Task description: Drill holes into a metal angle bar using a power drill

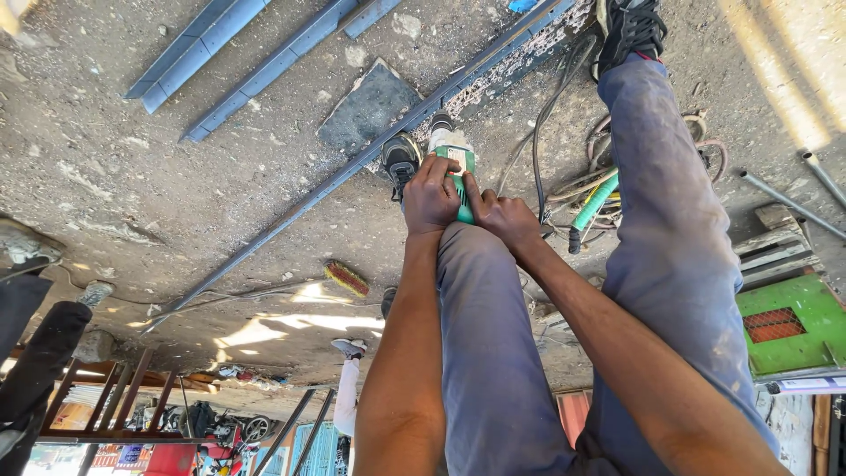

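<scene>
Both hands wrap a green grinder, its round disc on a long dark metal bar lying across the dusty, rough floor. The left hand grips the top, the right hand the side (fingers tight). Tangled cables sit nearby.

A single head-worn view looks steeply down past the person's own legs, so far tipped that the ground fills the top and the distant workshop appears inverted below. It sits close above both hands gripping the green grinder.
</scene>
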